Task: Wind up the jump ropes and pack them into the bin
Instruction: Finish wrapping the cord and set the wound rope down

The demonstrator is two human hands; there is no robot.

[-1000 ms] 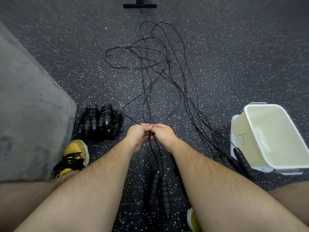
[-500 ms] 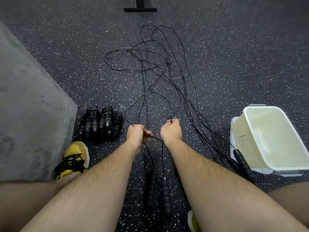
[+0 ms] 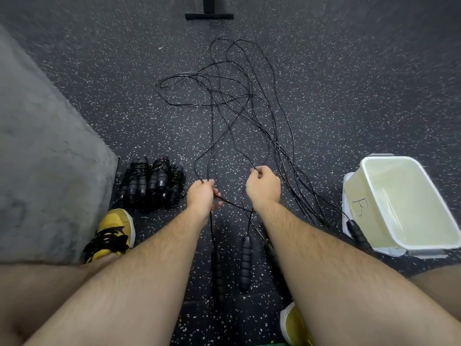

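Note:
Several black jump ropes (image 3: 239,106) lie tangled on the speckled floor ahead of me. My left hand (image 3: 202,196) and my right hand (image 3: 263,187) each grip the thin cord of one rope, a short stretch of it running taut between them. Its two black foam handles (image 3: 244,263) dangle below my hands, between my forearms. A pile of wound ropes (image 3: 152,183) sits left of my left hand. The pale translucent bin (image 3: 429,231) stands tilted at the right with nothing inside it. Another handle (image 3: 359,234) rests against the bin's near wall.
A grey concrete block (image 3: 45,158) fills the left side. My yellow shoe (image 3: 112,234) is beside it, the other shoe (image 3: 294,325) near the bottom edge. A black metal foot (image 3: 209,16) stands at the far top. The bin rests on its white lid (image 3: 389,250).
My hands were together on the cord a second ago. They have drawn apart, the right hand moving right and forward, stretching a length of cord between them.

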